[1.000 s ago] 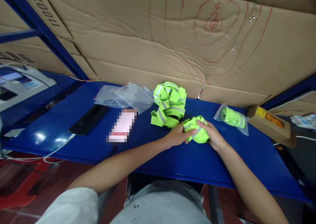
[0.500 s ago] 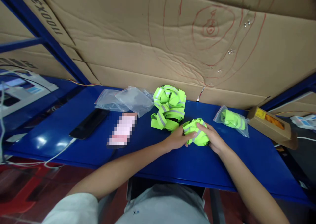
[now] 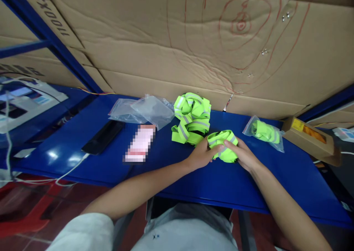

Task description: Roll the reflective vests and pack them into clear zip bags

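Between my two hands is a folded bundle of neon-yellow reflective strap [image 3: 227,156] with grey stripes, held just above the blue table. My left hand [image 3: 203,154] grips its left side, thumb across the front. On its right side my right hand [image 3: 243,153] is closed, with the thumb on the front and the other fingers partly hidden behind. Just behind and to the left lies a loose heap of similar reflective straps [image 3: 192,118]. A clear zip bag [image 3: 280,145] with another folded neon bundle rests to the right.
Empty clear zip bags [image 3: 127,110] lie at the back left of the blue table [image 3: 177,184]. Nearer are a black phone-like slab [image 3: 103,136] with a white cable and a pixelated pink item [image 3: 140,143]. A cardboard box [image 3: 309,138] stands right; a cardboard wall [image 3: 132,52] rises behind.
The view has shifted slightly, so everything on the table appears a little further right. Both hands keep hold of the bundle, with the right thumb now lower on its front.
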Demonstrator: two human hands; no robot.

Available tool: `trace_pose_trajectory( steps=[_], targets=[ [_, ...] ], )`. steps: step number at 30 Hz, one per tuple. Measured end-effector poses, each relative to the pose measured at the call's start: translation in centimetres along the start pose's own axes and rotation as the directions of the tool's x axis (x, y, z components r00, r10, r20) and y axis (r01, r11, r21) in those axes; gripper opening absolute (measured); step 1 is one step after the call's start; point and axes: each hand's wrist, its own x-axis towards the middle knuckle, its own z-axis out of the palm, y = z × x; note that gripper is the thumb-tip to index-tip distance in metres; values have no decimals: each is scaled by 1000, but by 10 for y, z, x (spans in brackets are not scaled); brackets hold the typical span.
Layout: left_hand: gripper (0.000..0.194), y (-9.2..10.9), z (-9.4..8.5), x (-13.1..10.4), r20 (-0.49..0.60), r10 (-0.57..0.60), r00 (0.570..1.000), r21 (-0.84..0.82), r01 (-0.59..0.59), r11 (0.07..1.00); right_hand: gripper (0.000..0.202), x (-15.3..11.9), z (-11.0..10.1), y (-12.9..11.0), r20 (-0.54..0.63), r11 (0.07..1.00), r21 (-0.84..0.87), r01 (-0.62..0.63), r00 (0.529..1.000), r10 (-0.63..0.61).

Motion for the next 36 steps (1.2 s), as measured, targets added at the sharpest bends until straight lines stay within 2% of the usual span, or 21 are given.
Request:
trace_pose_trajectory(
  steps=[2,4,8,10,12,13,15,16,18,19,20,21,22,24,25,28,31,34,36],
  targets=[
    [54,5,-1,-3,-65,99,993,107,-92,990,55,-3,-3,0,16,996,-69,55,998,-54],
    [49,13,-1,-6,-70,166,984,225,-147,963,50,-7,-6,-2,8,985,-123,117,993,-117],
    [49,37,-3,-15,-6,141,990,369,-129,920,46,-17,-7,-11,18,974,-163,157,988,-156],
    [46,55,-10,-23,35,145,989,496,-143,856,46,-20,-8,-15,12,954,-232,188,982,-191],
    [43,76,-29,-32,39,181,983,663,-161,731,45,-20,-13,-17,-49,906,-358,225,965,-258],
    [41,87,-43,-35,-7,229,973,745,-148,651,45,-19,-17,-17,-94,879,-419,228,952,-292],
    [35,106,-82,-38,-167,331,929,880,-11,475,47,-14,-26,-14,-179,841,-501,206,926,-333],
    [34,114,-106,-37,-245,342,907,913,97,397,48,-12,-30,-12,-202,835,-517,187,922,-331],
    [40,124,-157,-28,-469,368,803,881,393,264,50,-8,-36,-7,-217,838,-524,153,927,-305],
    [49,125,-181,-22,-551,360,753,834,515,200,51,-6,-38,-5,-216,840,-525,141,932,-291],
    [58,125,-203,-16,-608,326,724,788,599,139,51,-5,-38,-4,-213,842,-523,132,936,-280],
    [63,123,-223,-9,-646,272,713,755,650,87,51,-5,-37,-4,-209,845,-520,127,940,-270],
    [60,120,-239,-4,-676,185,713,732,680,54,50,-5,-36,-4,-203,848,-515,124,944,-261],
    [51,113,-260,4,-684,62,727,729,683,46,50,-7,-32,-5,-186,859,-497,124,951,-245],
    [49,110,-266,6,-681,42,731,732,679,57,49,-7,-31,-6,-181,864,-486,127,953,-242],
    [53,107,-274,6,-680,91,728,733,674,91,50,-8,-27,-7,-174,872,-471,134,955,-240],
    [42,109,-279,4,-681,146,717,732,668,133,51,-7,-25,-6,-157,878,-461,127,962,-221],
    [44,112,-283,3,-683,217,697,730,657,187,52,-6,-22,-4,-143,884,-449,130,966,-214],
    [46,112,-285,2,-680,196,706,732,645,217,52,-5,-21,-3,-132,889,-438,134,968,-211]
  ],
)
